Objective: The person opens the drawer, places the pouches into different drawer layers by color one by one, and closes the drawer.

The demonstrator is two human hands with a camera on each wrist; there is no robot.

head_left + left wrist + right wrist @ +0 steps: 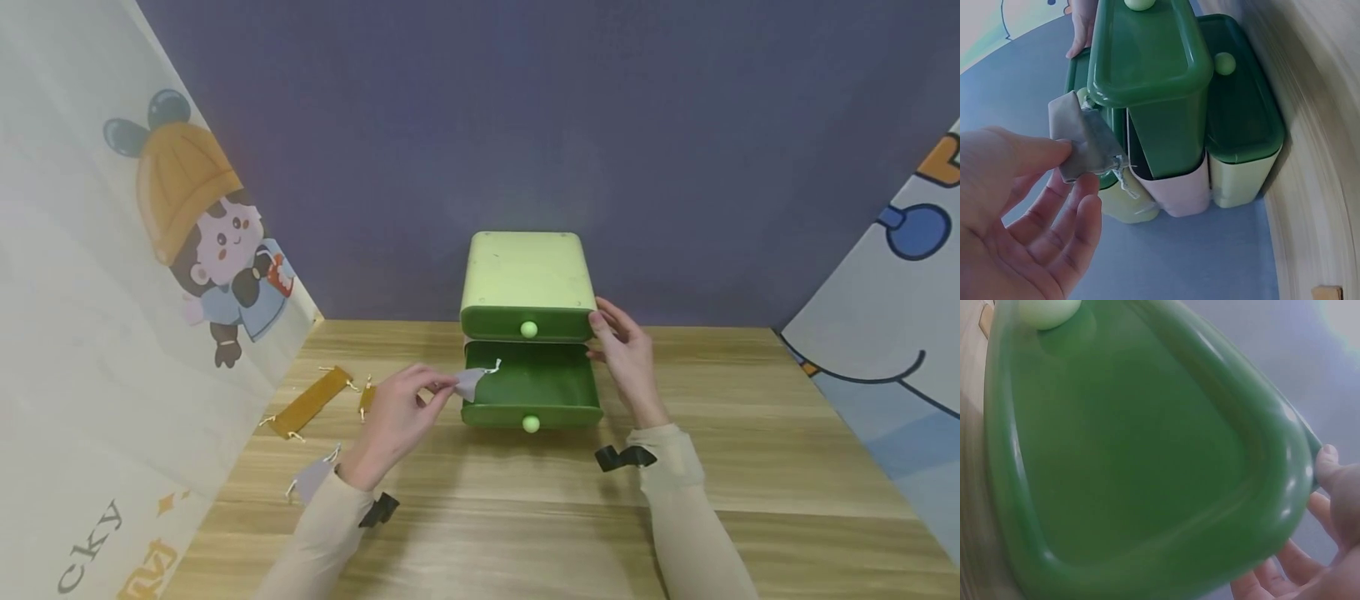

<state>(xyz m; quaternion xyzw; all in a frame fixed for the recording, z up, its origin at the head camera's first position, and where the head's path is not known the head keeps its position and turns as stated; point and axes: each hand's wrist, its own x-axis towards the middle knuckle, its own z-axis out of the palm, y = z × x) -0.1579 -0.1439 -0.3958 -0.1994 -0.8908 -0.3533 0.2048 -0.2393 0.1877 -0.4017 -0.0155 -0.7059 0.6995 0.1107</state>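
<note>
My left hand (396,421) pinches a small grey drawstring pouch (468,384) between thumb and fingers, at the left rim of a pulled-out green drawer (551,375). In the left wrist view the pouch (1077,139) is folded, and its pale cord hangs free. The drawer belongs to a cream-topped drawer cabinet (528,267) with round light-green knobs. Its top drawer (495,323) is closed; the lowest drawer (1241,106) shows closed in the left wrist view. My right hand (628,360) touches the cabinet's right side, its thumb at the top drawer's front corner and its fingers fairly loose.
Left of the cabinet on the wooden table (525,533) lie a long mustard pouch (311,403), a small mustard pouch (367,398) and another grey pouch (311,478), partly behind my left forearm. A dark blue wall (390,167) stands close behind the cabinet.
</note>
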